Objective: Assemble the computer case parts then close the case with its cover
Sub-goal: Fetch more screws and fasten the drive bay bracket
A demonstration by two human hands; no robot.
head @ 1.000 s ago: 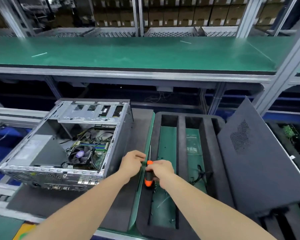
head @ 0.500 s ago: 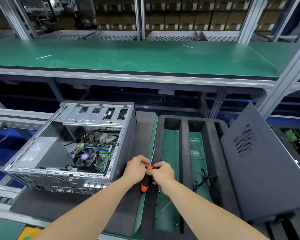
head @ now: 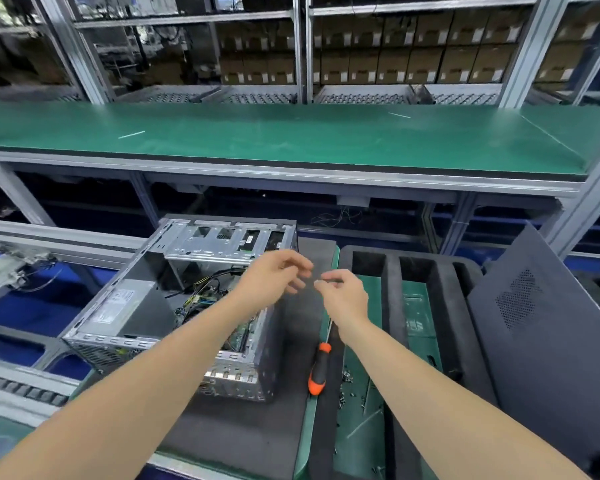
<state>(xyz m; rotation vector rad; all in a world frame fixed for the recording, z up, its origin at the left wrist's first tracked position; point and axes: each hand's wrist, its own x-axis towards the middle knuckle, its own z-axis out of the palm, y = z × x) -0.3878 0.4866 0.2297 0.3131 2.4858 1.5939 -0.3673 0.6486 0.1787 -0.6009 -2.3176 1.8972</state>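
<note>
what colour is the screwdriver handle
Orange and black; the screwdriver lies beside the computer case, clearest in the head view.

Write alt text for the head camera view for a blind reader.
A person's left hand and right hand hover close together by the open computer case, the right one's fingertips pinched; too blurred to tell on what. An orange-handled screwdriver lies beside the case; the dark cover leans at right.

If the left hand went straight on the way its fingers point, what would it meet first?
Most likely the right hand: the left hand points rightward at its pinched fingertips, with a small gap between them. Depth is unclear.
</note>
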